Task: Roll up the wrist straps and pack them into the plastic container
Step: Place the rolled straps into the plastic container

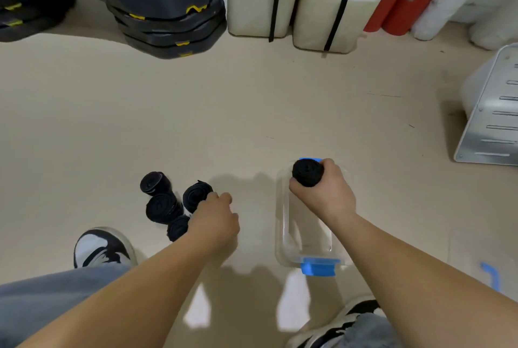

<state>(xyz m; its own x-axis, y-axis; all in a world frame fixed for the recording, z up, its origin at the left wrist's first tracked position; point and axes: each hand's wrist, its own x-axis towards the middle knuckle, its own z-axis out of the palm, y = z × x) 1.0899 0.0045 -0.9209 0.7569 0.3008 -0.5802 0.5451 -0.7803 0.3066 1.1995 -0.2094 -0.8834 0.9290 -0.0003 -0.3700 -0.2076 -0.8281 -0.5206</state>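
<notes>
Left hand point(215, 218) — fingers point(210, 198) at floor roll point(192, 195), grip unclear | right hand point(323, 194) clasps strap roll point(307, 172) over container point(282, 224)

Soft, even light falls on the pale beige floor point(224, 112), casting faint shadows. Edges bow outward, and detail is slightly blurred.

The left grip point(215, 218) covers part of the near roll point(177, 229) below it and hides its own fingertips, leaving its hold unclear, while the right grip point(325, 193), half covering the held roll point(307, 172), screens the container point(281, 207) beneath and most of the clip point(308, 160) beyond.
</notes>
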